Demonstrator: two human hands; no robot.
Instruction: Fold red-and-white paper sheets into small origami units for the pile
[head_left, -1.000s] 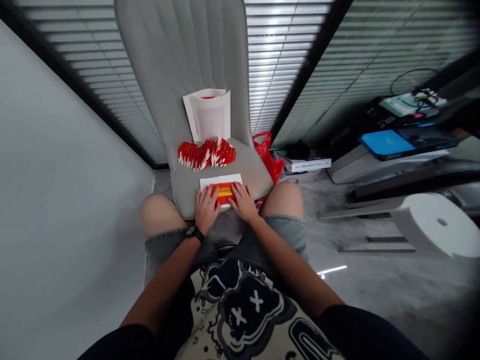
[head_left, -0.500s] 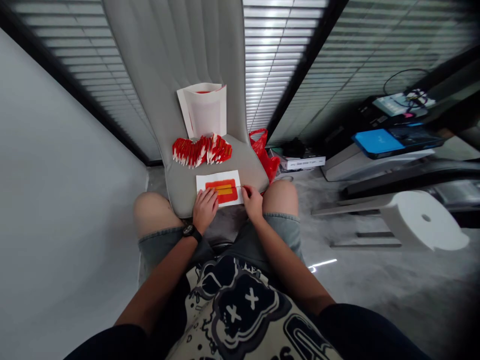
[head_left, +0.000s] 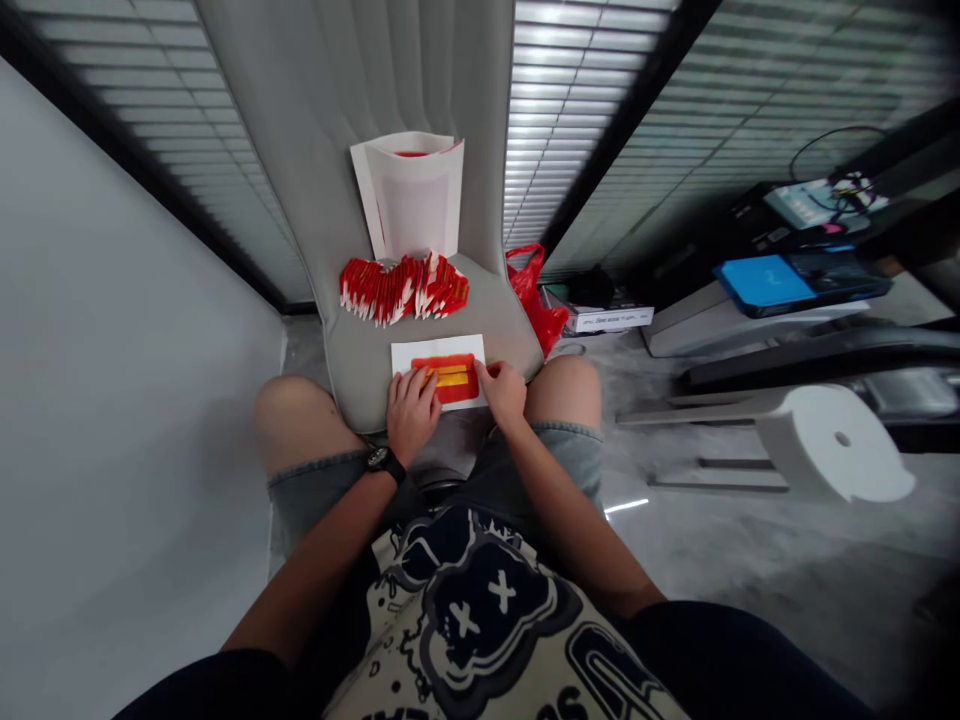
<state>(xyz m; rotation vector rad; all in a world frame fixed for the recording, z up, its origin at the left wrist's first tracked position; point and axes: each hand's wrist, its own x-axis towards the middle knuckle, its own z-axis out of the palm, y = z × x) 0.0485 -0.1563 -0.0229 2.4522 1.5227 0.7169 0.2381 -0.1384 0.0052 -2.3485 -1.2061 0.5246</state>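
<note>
A white sheet of paper (head_left: 475, 346) lies on the front of the grey chair seat (head_left: 360, 370). Painted on it is an orange-red block with a yellow bar, and a crease line runs across the middle. My left hand (head_left: 412, 408) rests on the sheet's left part, fingers stretched out flat and touching the yellow. At the right edge, my right hand (head_left: 505, 392) has curled fingers, with the fingertips at the crease line gripping the paper. Behind the sheet stands a fanned row of folded red, white-edged paper pieces (head_left: 397, 288).
White sheets (head_left: 416, 205) with red inside lean on the chair back. A red plastic bag (head_left: 536, 300) hangs by the seat's right side. Farther right are a white stool (head_left: 844, 440), a blue box (head_left: 765, 283) and a white box (head_left: 611, 318) on the floor.
My right fingertips have shifted slightly left onto the red block. The yellow bar now shows a clearer fold line. My left hand stays flat on the paper; the view has shifted slightly.
</note>
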